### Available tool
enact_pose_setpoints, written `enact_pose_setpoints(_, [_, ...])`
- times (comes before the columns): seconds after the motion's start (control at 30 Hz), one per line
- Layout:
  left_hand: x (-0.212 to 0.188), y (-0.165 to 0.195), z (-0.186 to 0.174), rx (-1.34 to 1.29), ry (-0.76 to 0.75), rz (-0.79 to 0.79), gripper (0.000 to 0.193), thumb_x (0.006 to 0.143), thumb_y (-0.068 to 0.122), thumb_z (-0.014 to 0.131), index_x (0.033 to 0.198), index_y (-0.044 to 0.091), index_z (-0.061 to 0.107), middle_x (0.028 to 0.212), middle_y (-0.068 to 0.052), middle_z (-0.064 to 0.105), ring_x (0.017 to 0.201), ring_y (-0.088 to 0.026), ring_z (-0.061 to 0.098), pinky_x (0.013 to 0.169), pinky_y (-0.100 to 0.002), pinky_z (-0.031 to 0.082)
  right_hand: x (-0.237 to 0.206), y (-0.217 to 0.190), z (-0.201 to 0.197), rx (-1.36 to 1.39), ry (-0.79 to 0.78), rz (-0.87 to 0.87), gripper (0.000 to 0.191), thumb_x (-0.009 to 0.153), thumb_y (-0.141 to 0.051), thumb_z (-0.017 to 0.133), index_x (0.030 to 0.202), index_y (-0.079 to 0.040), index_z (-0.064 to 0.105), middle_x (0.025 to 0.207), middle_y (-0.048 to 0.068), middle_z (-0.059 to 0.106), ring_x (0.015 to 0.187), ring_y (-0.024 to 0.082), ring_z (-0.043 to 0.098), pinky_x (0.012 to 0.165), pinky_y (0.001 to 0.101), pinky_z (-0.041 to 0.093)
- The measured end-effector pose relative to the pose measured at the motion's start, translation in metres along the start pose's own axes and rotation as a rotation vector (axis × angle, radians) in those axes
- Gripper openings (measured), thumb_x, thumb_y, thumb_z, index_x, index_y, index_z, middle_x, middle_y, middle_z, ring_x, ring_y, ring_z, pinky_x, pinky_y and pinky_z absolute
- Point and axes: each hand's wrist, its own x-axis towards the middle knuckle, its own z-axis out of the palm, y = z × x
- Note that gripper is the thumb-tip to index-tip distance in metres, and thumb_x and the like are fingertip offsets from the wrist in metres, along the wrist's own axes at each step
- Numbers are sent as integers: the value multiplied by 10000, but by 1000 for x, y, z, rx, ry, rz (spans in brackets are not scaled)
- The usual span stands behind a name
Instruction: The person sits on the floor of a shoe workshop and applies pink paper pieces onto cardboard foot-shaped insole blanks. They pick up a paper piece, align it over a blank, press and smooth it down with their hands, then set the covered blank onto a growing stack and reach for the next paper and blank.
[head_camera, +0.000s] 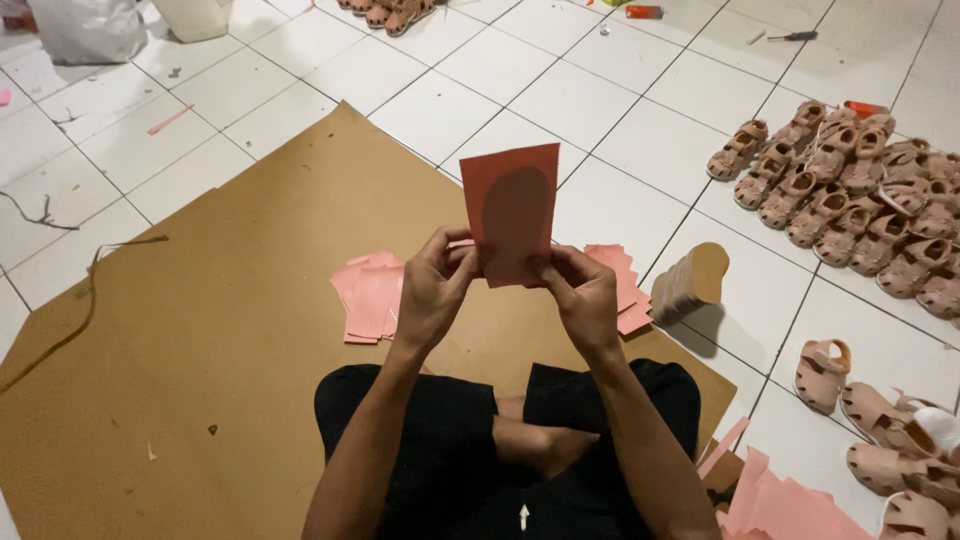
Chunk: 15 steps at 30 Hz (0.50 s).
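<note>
The lower edge of the pink sheet is hidden behind the fingers, and a darker oval shape shows through its middle — whether that is a piece stuck on its far side or only a shadow cannot be told. The stack of tan sole-shaped pieces, right of centre, stands on edge, and its count is hard to make out. At the lower right the pink offcuts run off the frame, as do several of the small tan sandals at the right edge.

Both forearms rise from the bottom of the frame over crossed legs in black. The left hand and the right hand meet at the centre, each pinching a lower corner of the pink sheet between thumb and fingers — both closed on it, holding it upright above the brown cardboard mat. Two piles of pink sheets lie on the mat just beyond the hands.
</note>
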Motion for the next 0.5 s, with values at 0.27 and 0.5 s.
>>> enact_pose_setpoints(0.27, [-1, 0, -1, -47, 15, 24, 297, 1015, 189, 664, 1189, -46, 720, 1037, -129, 784, 957, -192, 771, 880, -329, 655, 3, -20, -3, 54, -42, -12, 242, 992, -140, 671, 1167, 14, 737, 1031, 101, 781, 919, 174, 761, 857, 339, 661])
enact_pose_setpoints(0.5, [0, 10, 7, -153, -71, 11, 312, 986, 217, 655, 1183, -23, 690, 1065, -107, 762, 971, -190, 765, 855, -336, 673, 15, -29, -5, 83, 20, -38, 232, 995, -144, 712, 1157, 14, 760, 995, 114, 781, 854, 160, 716, 757, 305, 604])
